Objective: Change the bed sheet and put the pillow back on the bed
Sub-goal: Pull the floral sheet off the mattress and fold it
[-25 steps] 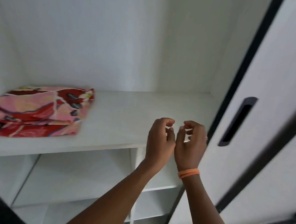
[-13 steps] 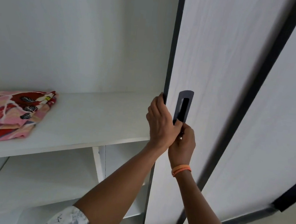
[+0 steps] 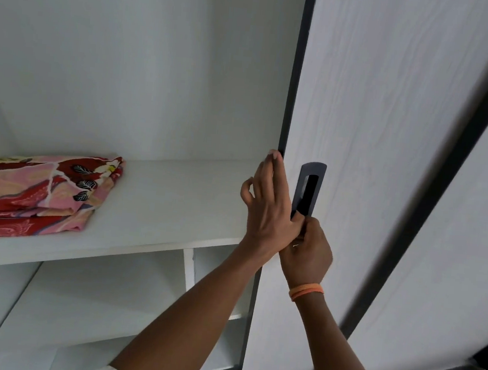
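A folded red-and-pink bed sheet [image 3: 36, 191] lies at the left end of a white wardrobe shelf [image 3: 163, 207], with bare shelf between it and the hands. The left hand [image 3: 267, 208] lies flat against the dark front edge of the sliding door [image 3: 375, 138], fingers mostly straight. Just right, the right hand [image 3: 308, 250] curls its fingers into the dark recessed handle [image 3: 307, 191].

A folded sheet [image 3: 36, 191] lies on the wardrobe shelf [image 3: 169, 207] (far left), the sliding door [image 3: 375, 138] right.
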{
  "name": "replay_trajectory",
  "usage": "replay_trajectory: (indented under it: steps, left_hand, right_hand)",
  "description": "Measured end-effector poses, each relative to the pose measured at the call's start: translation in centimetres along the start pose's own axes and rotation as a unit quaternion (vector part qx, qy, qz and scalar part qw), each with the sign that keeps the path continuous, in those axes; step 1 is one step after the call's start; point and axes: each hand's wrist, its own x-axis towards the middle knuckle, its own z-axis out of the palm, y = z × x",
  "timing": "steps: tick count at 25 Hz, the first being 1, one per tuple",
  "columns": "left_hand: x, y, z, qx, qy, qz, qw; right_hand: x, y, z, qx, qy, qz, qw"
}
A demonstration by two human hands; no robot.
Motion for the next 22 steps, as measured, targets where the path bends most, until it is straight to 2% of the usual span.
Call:
replay_trajectory:
  steps: [1, 3, 7, 12, 17, 19, 22]
  left_hand:
    - [-0.2, -0.9, -0.7, 0.007, 0.014, 0.011, 1.0]
    - [-1.0, -3.0, -2.4, 0.008, 0.044, 0.014, 0.999]
    - [-3.1, -7.5, -6.0, 0.02, 0.106, -0.008, 0.994]
    - [-7.0, -11.8, -9.6, 0.06, 0.21, -0.08, 0.972]
    - [-9.6, -13.4, -12.3, 0.041, 0.177, -0.192, 0.965]
    - [-10.0, -14.3, -13.2, 0.043, 0.173, -0.252, 0.951]
    - [-9.9, -16.3, -15.5, -0.015, 0.205, -0.325, 0.923]
  right_hand:
    - [0.0, -0.2, 0.3, -0.03, -0.004, -0.058, 0.998]
    - [0.0, -0.6, 1.0, -0.021, -0.017, -0.166, 0.986]
    - [-0.5, -3.3, 2.8, 0.057, -0.03, -0.292, 0.954]
    - [-1.5, -8.4, 5.9, 0.009, 0.062, -0.334, 0.941]
    - [-4.0, -12.2, 9.8, 0.002, 0.034, -0.431, 0.902]
    - [-5.4, -14.2, 11.0, -0.009, 0.024, -0.451, 0.892]
    - [-7.4, -16.9, 12.6, -0.021, 0.018, -0.475, 0.88]
